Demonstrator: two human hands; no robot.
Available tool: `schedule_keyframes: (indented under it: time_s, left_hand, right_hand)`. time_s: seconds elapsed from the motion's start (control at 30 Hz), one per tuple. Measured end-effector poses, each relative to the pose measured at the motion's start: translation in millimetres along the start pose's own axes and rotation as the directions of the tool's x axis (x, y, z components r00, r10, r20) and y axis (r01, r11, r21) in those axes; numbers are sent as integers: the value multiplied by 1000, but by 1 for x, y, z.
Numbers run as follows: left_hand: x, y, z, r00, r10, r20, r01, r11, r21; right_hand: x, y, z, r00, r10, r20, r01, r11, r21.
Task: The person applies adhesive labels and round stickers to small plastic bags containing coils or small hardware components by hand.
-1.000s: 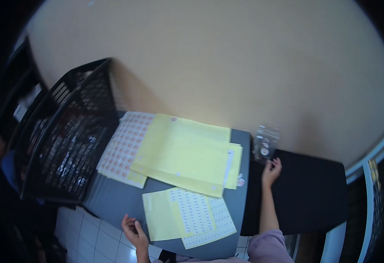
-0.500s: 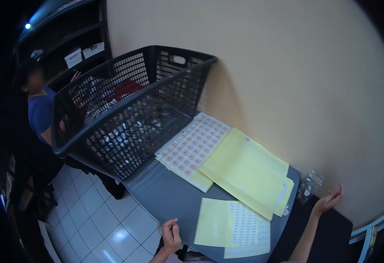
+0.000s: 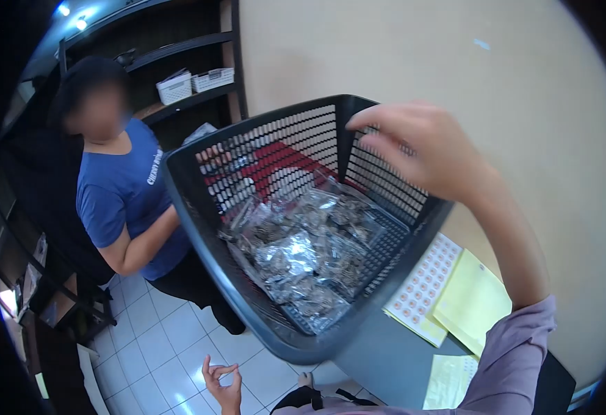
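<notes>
A large black plastic basket [image 3: 303,353] stands at the left end of the grey table. Inside it lie many clear plastic bags [image 3: 317,256] with small dark contents. My right hand [image 3: 420,149] is over the basket's right rim, with thumb and bent fingers apart and nothing visible in them; motion blurs it a little. Low in the view, my left hand [image 3: 225,387] hangs over the floor in front of the basket. Its fingers are loosely bent and apart, holding nothing I can see. Red material [image 3: 282,158] shows through the basket's far mesh wall.
Another person in a blue T-shirt [image 3: 119,187] stands left of the basket, one forearm close to its side. Sticker sheets [image 3: 420,290] and yellow sheets [image 3: 476,297] lie on the grey table [image 3: 379,360]. Behind is a dark shelf [image 3: 178,52] with white baskets [image 3: 176,88].
My view has turned left and closer to the basket, so its inside shows. My right hand has risen from the table's right side to the basket's rim. The other person appears nearer.
</notes>
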State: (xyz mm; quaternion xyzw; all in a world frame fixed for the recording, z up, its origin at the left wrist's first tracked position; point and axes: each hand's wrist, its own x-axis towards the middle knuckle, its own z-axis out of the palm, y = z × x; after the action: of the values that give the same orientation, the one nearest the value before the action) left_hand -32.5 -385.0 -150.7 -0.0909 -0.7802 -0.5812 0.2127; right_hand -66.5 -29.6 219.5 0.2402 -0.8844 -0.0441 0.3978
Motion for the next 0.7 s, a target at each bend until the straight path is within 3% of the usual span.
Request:
schedule_keyframes:
  time_s: [0.1,0.13,0.2,0.23,0.27,0.3,0.33,0.37,0.43,0.5,0.57,0.63,0.67,0.7]
  left_hand:
    - [16,-27,-25,999,-15,-32,20,989,149]
    - [22,-27,-29,999,-15,-38,21,988,151]
    - [27,-23,-35,998,-53,27,46,978,201]
    - [28,-42,-46,977,121,178,-182,907,380]
    - [29,-42,-47,978,119,173,-177,907,381]
    - [30,-39,-46,985,-148,85,118,950,289]
    - [30,-40,-47,911,-412,27,402,900,167]
    - [28,-51,-48,948,-317,4,314,940,131]
    - [32,-53,-49,949,-314,-40,316,947,55]
    - [28,-56,-57,943,-322,-83,322,947,-9]
    - [23,-63,-67,935,-345,-78,347,938,11]
    - [22,-59,-73,922,-375,-98,382,922,62]
    - [23,-58,-76,910,-399,-114,411,905,112]
    - [24,-58,-77,910,-398,-116,410,905,116]
  right_hand:
    - [38,-13,64,930,-170,326,164,985,44]
    - [51,-22,77,811,-118,573,119,992,35]
    - [59,-20,120,688,-185,702,191,979,72]
    - [56,-18,143,636,-196,746,274,961,18]
    - [53,-16,162,528,-163,833,305,952,-7]
    - [49,-14,179,413,-119,903,338,941,-30]
    - [40,-11,196,359,-87,929,293,956,-23]
    - [31,-9,211,300,-59,952,246,969,-17]
    - [18,-6,228,139,-46,989,117,993,30]
    - [-12,2,250,100,-209,973,-10,977,211]
    - [-64,20,285,129,-354,926,-223,900,375]
    - [-88,11,281,59,-236,970,-515,825,232]
    - [-99,7,285,61,-240,969,-516,823,237]
    - [-113,4,294,10,-208,978,-711,686,153]
